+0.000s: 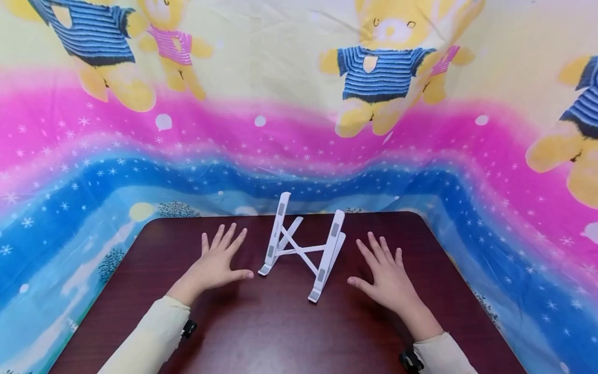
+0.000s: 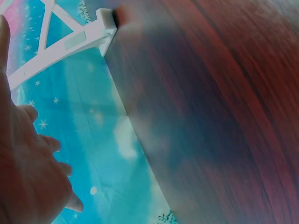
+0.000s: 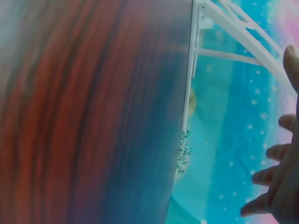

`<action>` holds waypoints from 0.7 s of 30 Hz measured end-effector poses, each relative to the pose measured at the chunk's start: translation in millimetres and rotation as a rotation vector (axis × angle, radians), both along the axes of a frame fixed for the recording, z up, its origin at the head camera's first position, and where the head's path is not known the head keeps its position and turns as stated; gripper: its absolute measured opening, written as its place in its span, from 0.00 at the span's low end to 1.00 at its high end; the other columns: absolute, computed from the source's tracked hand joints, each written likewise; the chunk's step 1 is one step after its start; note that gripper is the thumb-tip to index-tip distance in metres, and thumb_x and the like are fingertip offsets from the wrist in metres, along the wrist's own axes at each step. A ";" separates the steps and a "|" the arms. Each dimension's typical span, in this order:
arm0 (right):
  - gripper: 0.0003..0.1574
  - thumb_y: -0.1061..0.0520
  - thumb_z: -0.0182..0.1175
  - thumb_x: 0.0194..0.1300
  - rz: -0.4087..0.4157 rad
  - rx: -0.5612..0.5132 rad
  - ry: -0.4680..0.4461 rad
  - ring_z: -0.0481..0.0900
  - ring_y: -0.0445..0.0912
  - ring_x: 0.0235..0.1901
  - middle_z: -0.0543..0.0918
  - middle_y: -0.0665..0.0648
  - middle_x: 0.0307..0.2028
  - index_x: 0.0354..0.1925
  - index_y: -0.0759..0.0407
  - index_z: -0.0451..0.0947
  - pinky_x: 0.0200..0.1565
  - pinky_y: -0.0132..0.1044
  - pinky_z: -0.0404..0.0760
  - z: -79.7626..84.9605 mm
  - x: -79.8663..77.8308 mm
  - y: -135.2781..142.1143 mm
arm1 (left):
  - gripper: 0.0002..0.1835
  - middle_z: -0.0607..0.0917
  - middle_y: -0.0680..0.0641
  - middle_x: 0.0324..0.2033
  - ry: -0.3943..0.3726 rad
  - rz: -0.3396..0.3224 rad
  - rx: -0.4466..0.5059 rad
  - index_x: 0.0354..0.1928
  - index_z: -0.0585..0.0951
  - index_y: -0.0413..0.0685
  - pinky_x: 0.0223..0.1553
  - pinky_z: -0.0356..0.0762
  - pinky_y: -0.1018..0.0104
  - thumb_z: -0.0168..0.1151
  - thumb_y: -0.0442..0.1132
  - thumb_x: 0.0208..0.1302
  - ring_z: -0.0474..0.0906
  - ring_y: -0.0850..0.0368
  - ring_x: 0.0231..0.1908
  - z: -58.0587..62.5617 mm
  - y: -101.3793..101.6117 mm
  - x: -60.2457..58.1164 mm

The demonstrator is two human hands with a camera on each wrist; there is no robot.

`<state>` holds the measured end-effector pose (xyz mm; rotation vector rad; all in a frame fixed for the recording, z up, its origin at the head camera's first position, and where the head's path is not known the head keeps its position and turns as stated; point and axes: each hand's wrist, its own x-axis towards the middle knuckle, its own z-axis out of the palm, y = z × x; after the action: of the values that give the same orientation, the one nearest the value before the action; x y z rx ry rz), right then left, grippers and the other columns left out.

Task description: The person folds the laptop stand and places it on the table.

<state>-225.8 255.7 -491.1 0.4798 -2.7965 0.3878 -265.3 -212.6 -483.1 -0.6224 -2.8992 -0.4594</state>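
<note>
A white folding laptop stand (image 1: 322, 259) with grey pads and crossed bars stands unfolded on the dark red-brown table. To its left is my left hand (image 1: 217, 262), fingers spread, its thumb pointing toward the stand without touching it. My right hand (image 1: 385, 278) is on the other side, also with fingers spread and apart from the stand. In the left wrist view, part of the stand (image 2: 70, 44) shows above the left hand (image 2: 32, 163). The right wrist view has stand bars (image 3: 243, 42) near the right hand (image 3: 282, 172). Nothing is held.
The wood-grained table (image 1: 261, 332) has a rounded back edge. Behind and beside it hangs a printed cloth (image 1: 280, 130) with teddy bears and snowflakes. A dark strap piece (image 1: 189, 328) sits at the left wrist, another strap (image 1: 411, 359) at the right.
</note>
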 end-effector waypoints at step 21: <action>0.57 0.29 0.67 0.62 -0.064 -0.451 -0.168 0.71 0.61 0.69 0.67 0.61 0.74 0.79 0.48 0.59 0.65 0.65 0.72 -9.9 3.4 -11.5 | 0.61 0.54 0.40 0.80 -0.303 -0.041 0.481 0.83 0.47 0.59 0.74 0.52 0.33 0.74 0.63 0.56 0.49 0.38 0.79 -3.0 8.1 -32.0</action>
<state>-222.4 244.2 -501.0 0.2623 -2.7432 1.0542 -297.3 -204.5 -486.1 -0.5725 -2.8675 -1.3055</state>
